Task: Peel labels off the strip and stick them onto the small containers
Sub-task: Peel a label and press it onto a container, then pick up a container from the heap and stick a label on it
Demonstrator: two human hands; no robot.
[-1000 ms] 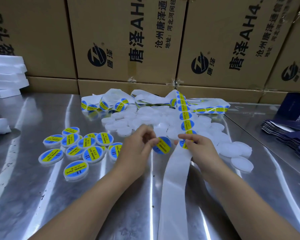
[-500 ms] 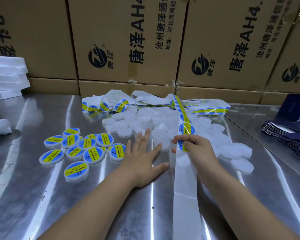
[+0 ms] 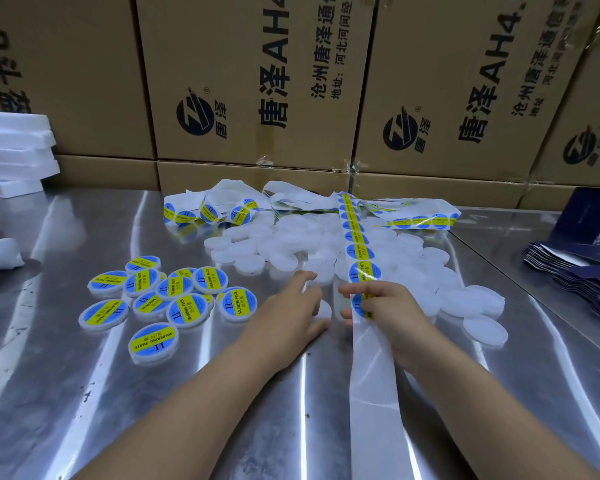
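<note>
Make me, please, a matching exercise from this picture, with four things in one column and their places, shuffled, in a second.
Things:
1. labelled containers
2. plain white containers
3. label strip
4. dark blue folded cartons

Places:
A. pinched in the right hand
B. clustered on the table, left of the left hand
C. stacked at the table's right edge
D. heaped behind both hands

Pairs: 1-B, 2-D, 3-A, 4-C.
</note>
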